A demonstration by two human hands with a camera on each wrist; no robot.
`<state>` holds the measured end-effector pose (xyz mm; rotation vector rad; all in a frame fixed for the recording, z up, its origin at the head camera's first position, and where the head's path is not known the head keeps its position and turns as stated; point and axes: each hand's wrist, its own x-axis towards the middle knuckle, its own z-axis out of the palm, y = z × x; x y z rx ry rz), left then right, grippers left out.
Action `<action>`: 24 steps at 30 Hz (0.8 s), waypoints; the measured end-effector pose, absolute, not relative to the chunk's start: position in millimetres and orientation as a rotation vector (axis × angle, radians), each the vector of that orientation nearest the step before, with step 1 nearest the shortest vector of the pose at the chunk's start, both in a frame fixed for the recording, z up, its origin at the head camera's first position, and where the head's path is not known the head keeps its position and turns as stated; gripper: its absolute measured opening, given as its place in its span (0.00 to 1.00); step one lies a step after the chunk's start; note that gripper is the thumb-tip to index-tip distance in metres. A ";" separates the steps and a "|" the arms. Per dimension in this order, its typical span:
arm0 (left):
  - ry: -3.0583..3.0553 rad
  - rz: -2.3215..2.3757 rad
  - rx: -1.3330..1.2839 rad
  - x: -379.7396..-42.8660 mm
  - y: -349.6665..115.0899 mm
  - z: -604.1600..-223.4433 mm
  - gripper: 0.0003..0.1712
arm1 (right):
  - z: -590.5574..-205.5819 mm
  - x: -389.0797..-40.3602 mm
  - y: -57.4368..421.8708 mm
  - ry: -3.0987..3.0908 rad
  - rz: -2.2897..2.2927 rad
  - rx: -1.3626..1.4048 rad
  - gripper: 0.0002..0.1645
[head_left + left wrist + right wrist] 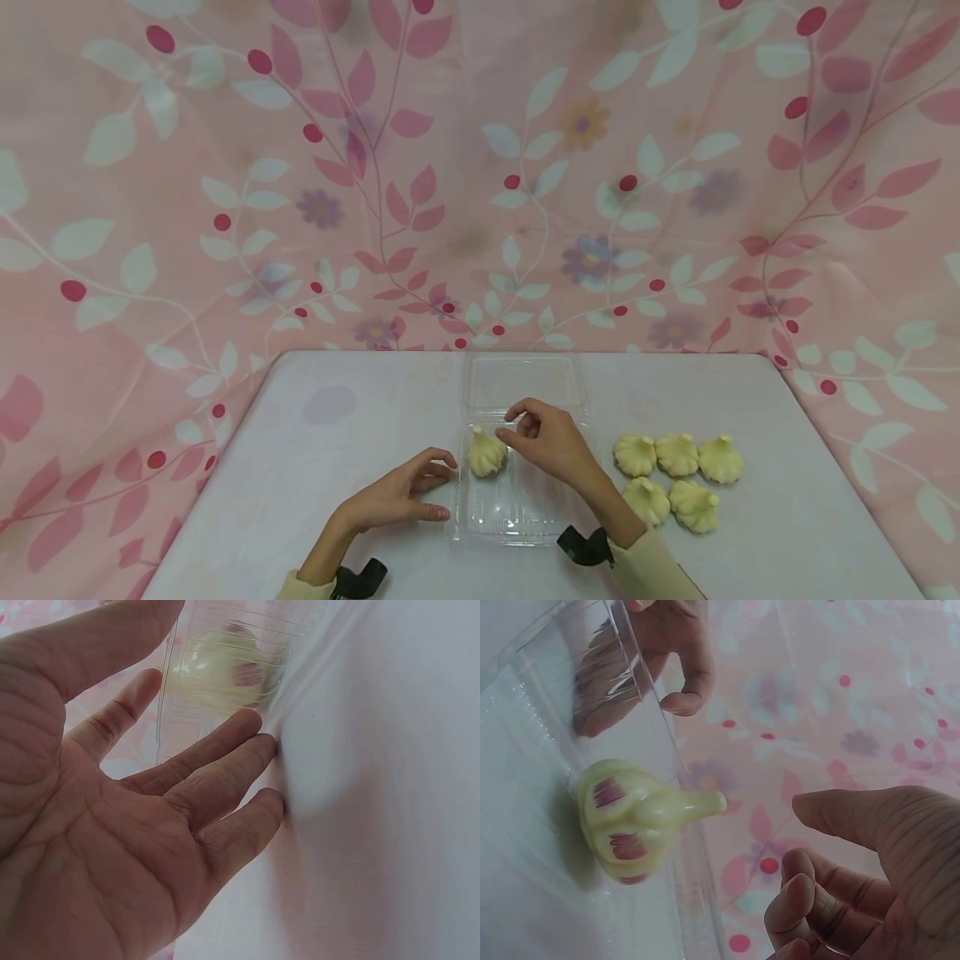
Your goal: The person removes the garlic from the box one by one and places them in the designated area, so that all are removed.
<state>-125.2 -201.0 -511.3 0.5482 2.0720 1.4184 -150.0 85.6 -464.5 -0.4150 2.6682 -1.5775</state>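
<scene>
A pale yellow garlic bulb point(487, 452) with purple patches sits at the left of a clear plastic clamshell box point(517, 527), whose lid point(525, 382) lies folded back behind it. In the right wrist view that garlic bulb point(634, 817) points its stem toward the thumb. Above the box hovers my right hand point(551, 442), fingers loosely bent, apart from the bulb and holding nothing. My left hand point(397, 492) is beside the box's left wall, fingers spread and relaxed. The left wrist view shows its palm point(112, 840) empty; whether the fingertips touch the box, I cannot tell.
Several more garlic bulbs point(677, 455) lie in two rows on the white table point(787, 533), to the right of the box. A pink floral cloth point(465, 208) hangs behind the table. Black wrist cameras point(584, 546) sit at both sleeves.
</scene>
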 end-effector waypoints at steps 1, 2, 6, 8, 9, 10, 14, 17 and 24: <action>2.068 1.421 0.546 -125.2 -201.1 -511.4 0.36 | -464.9 -150.3 84.8 2.671 -1.572 -0.416 0.15; 2.068 1.422 0.545 -125.1 -201.1 -511.4 0.36 | -465.3 -150.7 84.2 2.673 -1.569 -0.418 0.15; 2.066 1.426 0.546 -125.3 -201.1 -511.6 0.36 | -466.6 -152.3 81.9 2.676 -1.568 -0.436 0.16; 2.067 1.427 0.546 -125.3 -201.3 -511.7 0.36 | -467.1 -152.9 81.0 2.676 -1.566 -0.447 0.16; 2.066 1.428 0.546 -125.3 -201.3 -511.7 0.36 | -467.2 -153.1 80.5 2.676 -1.565 -0.452 0.16; 2.065 1.429 0.545 -125.3 -201.3 -511.8 0.36 | -467.3 -153.3 80.1 2.676 -1.562 -0.454 0.15; 2.067 1.426 0.548 -125.2 -201.4 -512.1 0.36 | -467.2 -153.9 78.9 2.677 -1.554 -0.456 0.15; 2.072 1.422 0.553 -125.2 -201.4 -512.0 0.36 | -466.9 -154.5 78.1 2.674 -1.553 -0.451 0.14; 2.074 1.415 0.552 -125.3 -201.1 -510.8 0.38 | -466.7 -156.6 75.7 2.675 -1.547 -0.447 0.14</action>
